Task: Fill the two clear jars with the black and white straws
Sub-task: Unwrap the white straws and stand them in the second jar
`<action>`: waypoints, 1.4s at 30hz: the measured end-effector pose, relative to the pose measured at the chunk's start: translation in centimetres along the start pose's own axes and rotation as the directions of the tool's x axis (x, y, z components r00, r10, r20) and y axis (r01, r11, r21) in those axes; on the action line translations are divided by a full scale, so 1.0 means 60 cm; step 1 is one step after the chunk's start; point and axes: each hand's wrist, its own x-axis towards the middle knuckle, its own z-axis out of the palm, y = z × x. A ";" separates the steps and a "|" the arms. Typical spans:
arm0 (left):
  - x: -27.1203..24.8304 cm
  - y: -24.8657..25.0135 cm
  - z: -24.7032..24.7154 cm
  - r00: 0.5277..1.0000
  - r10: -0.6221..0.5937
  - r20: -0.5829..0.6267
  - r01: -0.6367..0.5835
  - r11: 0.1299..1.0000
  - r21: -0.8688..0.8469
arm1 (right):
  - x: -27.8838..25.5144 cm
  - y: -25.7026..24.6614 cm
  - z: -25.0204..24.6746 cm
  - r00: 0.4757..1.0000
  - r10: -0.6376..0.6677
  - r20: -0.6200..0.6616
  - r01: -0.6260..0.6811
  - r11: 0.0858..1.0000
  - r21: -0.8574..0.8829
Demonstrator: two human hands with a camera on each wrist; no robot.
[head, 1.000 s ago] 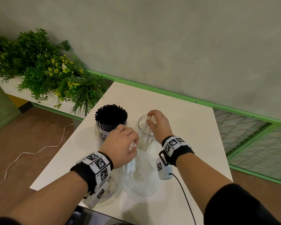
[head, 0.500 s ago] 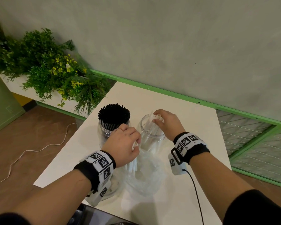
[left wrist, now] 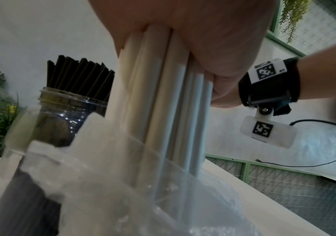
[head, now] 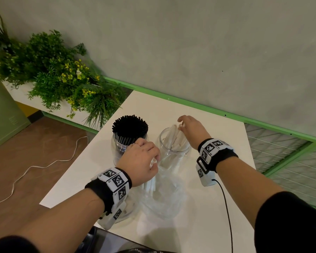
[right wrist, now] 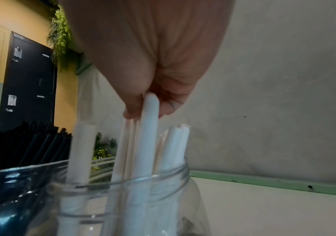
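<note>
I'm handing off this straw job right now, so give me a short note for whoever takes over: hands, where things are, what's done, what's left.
Left hand: grips a bundle of white straws, their lower ends in the clear plastic bag on the table.
Right hand: pinches a few white straws whose lower ends are already inside the right jar.
Done: left jar is packed with black straws.
Left: right jar holds only a few white straws; release these, then move over the bundle.

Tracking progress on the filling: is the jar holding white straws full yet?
Not full. The right jar holds a few loose, leaning white straws, with clear gaps between them.
</note>
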 end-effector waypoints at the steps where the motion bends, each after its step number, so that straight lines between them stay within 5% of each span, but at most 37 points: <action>1: 0.000 0.000 0.000 1.000 0.003 -0.004 -0.003 1.000 -0.002 | 0.001 0.006 0.002 0.999 -0.030 -0.011 0.030 0.999 -0.021; 4: 0.001 0.000 -0.001 1.000 0.005 -0.001 -0.005 1.000 -0.001 | -0.006 0.022 0.008 0.995 -0.100 -0.016 0.098 0.991 -0.086; 8: 0.002 -0.001 -0.002 1.000 0.007 0.007 -0.007 1.000 -0.005 | -0.033 0.021 -0.008 0.945 -0.151 -0.291 0.133 0.988 -0.081; 11: 0.003 -0.001 -0.004 1.000 0.011 0.008 -0.011 1.000 -0.004 | -0.072 0.000 -0.010 0.976 -0.206 -0.063 0.212 0.972 0.098; 13: 0.006 -0.001 -0.004 1.000 0.013 0.010 -0.013 1.000 0.001 | -0.084 -0.006 0.009 0.961 -0.252 0.111 0.250 0.968 0.030; 15: 0.007 -0.001 -0.003 1.000 0.015 0.015 -0.015 1.000 0.001 | -0.077 -0.007 0.022 0.960 -0.260 0.107 0.261 0.965 0.011; 23: 0.007 -0.005 -0.003 1.000 -0.001 0.030 0.001 1.000 -0.007 | 0.012 -0.044 -0.011 0.982 -0.128 -0.136 0.142 0.985 0.101; 28: 0.006 -0.004 -0.003 1.000 0.000 0.023 0.000 1.000 0.001 | 0.037 -0.017 -0.010 0.998 -0.051 -0.041 0.039 0.969 -0.245; 32: 0.006 -0.007 -0.001 1.000 0.009 0.001 -0.009 1.000 -0.003 | -0.006 0.024 -0.004 0.981 0.093 -0.172 -0.092 0.996 0.014; 39: 0.008 -0.007 0.001 1.000 0.007 0.010 -0.007 1.000 -0.006 | -0.049 0.057 0.032 0.945 0.324 -0.052 -0.298 0.913 0.280; 42: 0.009 -0.007 0.002 1.000 0.004 0.010 -0.004 1.000 0.003 | -0.040 0.050 0.042 0.937 0.349 -0.001 -0.338 0.908 0.248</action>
